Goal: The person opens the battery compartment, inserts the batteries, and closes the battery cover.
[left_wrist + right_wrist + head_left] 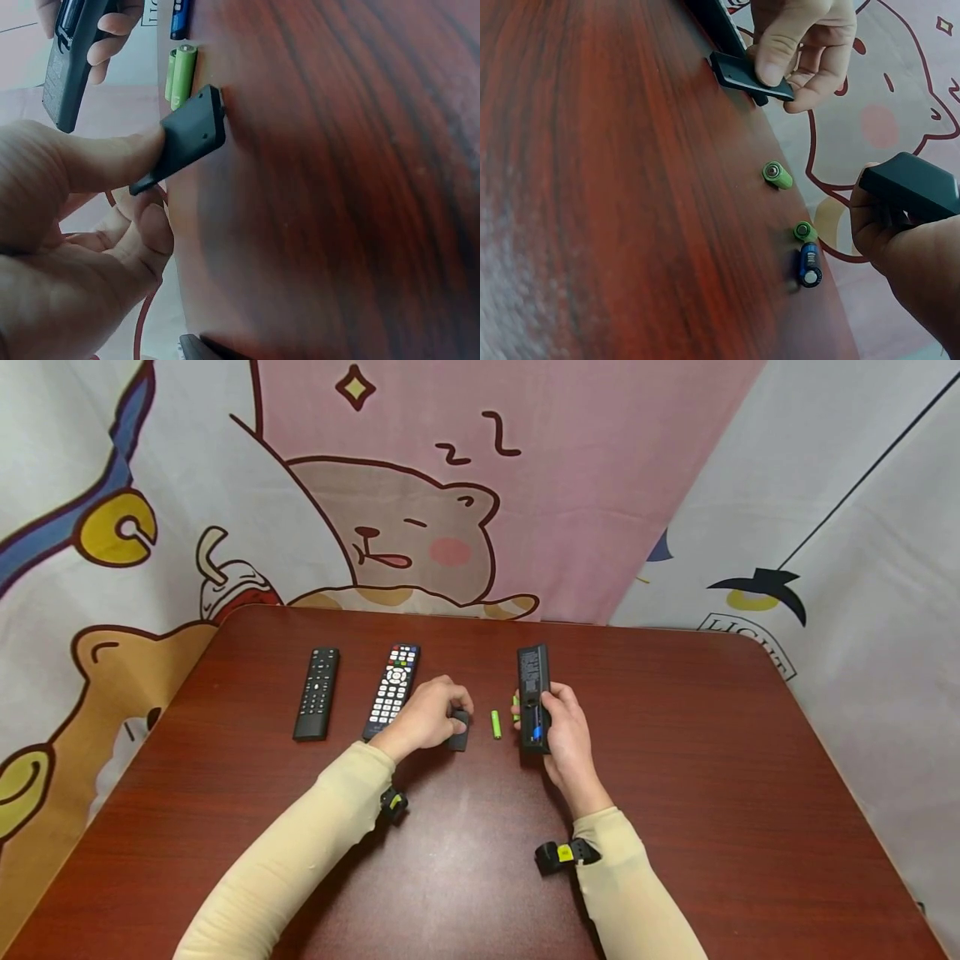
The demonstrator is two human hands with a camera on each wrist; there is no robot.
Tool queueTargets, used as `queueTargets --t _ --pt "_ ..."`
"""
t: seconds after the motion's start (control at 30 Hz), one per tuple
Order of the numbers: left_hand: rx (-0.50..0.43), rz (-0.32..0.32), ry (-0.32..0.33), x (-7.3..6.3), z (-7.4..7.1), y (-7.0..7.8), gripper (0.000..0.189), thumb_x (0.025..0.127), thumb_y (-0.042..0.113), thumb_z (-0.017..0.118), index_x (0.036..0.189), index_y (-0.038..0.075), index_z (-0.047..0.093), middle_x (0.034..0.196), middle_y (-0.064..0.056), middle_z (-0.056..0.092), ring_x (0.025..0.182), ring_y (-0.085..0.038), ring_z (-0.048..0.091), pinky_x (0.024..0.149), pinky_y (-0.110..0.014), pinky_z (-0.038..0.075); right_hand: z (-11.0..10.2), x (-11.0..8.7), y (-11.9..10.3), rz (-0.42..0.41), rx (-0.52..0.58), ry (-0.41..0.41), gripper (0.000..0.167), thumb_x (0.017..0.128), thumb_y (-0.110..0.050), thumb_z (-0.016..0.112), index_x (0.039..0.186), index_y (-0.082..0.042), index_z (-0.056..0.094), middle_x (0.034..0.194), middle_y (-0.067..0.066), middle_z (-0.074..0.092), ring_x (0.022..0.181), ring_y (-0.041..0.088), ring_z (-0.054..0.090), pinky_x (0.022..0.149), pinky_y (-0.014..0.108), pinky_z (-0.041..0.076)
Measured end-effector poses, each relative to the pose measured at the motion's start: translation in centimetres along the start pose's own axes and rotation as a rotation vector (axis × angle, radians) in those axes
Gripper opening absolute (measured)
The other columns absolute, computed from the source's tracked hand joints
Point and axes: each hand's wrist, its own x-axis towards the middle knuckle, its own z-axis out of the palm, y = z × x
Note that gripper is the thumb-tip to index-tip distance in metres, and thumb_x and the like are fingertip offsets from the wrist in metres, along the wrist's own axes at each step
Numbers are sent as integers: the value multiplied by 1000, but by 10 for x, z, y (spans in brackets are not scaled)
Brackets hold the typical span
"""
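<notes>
My left hand (431,714) pinches a small black battery cover (193,129) between thumb and fingers, held over the table. In my right hand (570,735) is a black remote control (533,681), its labelled back turned up and its battery compartment uncovered. Something blue, which looks like a battery, shows in the lower end of that compartment. Between the hands a green battery (496,724) lies on the table. A second green battery (804,230) and a blue battery (809,266) lie close together beyond it, mostly hidden by the right hand and remote in the head view.
Left of the hands lie a black remote (317,693) and another remote with white buttons (395,681), partly behind the left hand. The brown wooden table (712,793) ends at a cartoon-printed curtain (585,485).
</notes>
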Motion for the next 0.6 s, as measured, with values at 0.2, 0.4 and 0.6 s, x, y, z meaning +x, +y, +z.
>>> queueTargets --t 0.2,0.4,0.6 --pt "-25 31 6 0 -1 2 15 86 1 80 98 10 77 96 -7 62 90 -25 64 81 -37 53 0 0 0 -1 15 1 28 112 -14 29 132 -1 43 130 31 54 103 28 69 78 33 59" --pt "-73 47 6 0 -3 7 14 88 3 79 101 8 77 98 -8 63 92 -25 64 82 -38 54 0 0 1 5 14 -2 28 112 -15 30 132 -2 44 130 30 55 104 29 69 78 33 59" --pt "-109 66 11 -1 -5 14 15 91 4 78 105 8 77 99 -7 62 95 -25 64 82 -38 55 0 -1 1 23 -3 -13 29 112 -17 30 134 -3 43 132 28 55 105 27 68 81 35 59"
